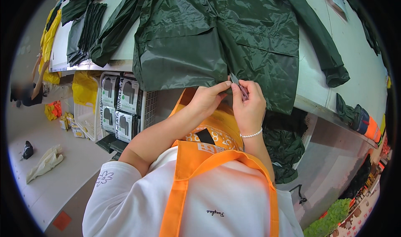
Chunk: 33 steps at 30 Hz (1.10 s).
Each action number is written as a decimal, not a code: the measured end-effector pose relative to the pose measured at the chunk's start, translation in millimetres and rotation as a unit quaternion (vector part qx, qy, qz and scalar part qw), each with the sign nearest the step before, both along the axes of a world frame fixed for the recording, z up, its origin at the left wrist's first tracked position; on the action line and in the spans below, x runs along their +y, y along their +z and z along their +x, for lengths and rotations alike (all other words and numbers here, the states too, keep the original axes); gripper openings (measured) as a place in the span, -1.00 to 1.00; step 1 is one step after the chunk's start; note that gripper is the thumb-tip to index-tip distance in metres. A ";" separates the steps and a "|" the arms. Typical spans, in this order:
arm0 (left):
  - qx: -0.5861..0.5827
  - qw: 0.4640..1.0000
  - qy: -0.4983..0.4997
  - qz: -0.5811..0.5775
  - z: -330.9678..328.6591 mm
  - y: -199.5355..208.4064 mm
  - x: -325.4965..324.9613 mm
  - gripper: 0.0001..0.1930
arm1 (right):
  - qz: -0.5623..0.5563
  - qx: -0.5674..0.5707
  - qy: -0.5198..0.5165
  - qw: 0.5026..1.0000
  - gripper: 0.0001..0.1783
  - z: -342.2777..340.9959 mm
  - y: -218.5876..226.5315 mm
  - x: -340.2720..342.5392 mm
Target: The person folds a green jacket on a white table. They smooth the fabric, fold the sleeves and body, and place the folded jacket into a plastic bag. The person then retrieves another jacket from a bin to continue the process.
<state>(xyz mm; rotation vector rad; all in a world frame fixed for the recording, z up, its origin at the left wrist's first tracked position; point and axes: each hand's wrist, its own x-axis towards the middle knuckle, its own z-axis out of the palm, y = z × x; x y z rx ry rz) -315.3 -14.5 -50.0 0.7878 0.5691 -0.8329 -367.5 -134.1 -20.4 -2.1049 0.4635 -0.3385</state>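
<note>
A dark green rain jacket (179, 49) lies spread on the white table, its bottom hem hanging over the near edge. My left hand (209, 97) pinches the hem near the jacket's front opening. In my right hand (249, 101) is a small pair of thread snips (239, 84), held with the blades pointing up and away, close to my left fingertips at the hem. Whether a thread lies between the blades is too small to tell. A beaded bracelet (252, 133) circles my right wrist.
Folded dark green garments (85, 32) lie on the table (313, 99) at left. Beneath its edge stands a white crate (149, 107) with packaged garments (126, 95). Dark green fabric (286, 147) is heaped under the table at right. Another person (35, 84) is at far left.
</note>
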 end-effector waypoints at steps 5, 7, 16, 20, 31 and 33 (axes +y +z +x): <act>-0.002 1.000 0.001 0.001 0.0 -3.3 0.6 -0.82 | 0.029 -0.010 -0.013 0.999 -0.82 -0.9 -2.5 0.4; -0.002 1.000 0.002 -0.005 -0.3 -5.4 0.2 -0.82 | 0.046 -0.007 -0.015 0.999 -0.82 -1.3 -2.3 0.3; -0.021 1.000 0.005 -0.003 0.2 -3.5 0.8 -0.80 | 0.088 -0.033 -0.026 0.995 -0.84 0.0 -17.3 3.3; -0.015 1.000 0.008 0.003 1.0 -1.8 1.6 -0.79 | 0.085 -0.044 -0.028 0.995 -0.84 -0.5 -12.8 4.9; -0.005 1.000 -0.001 0.025 -14.9 -31.0 71.6 -0.95 | -0.223 0.140 -0.296 0.918 -0.62 -50.9 -111.7 -305.6; 0.010 0.999 0.013 0.045 -15.8 -29.4 76.4 -0.90 | -0.289 0.198 -0.322 0.879 -0.62 -75.8 -139.0 -378.5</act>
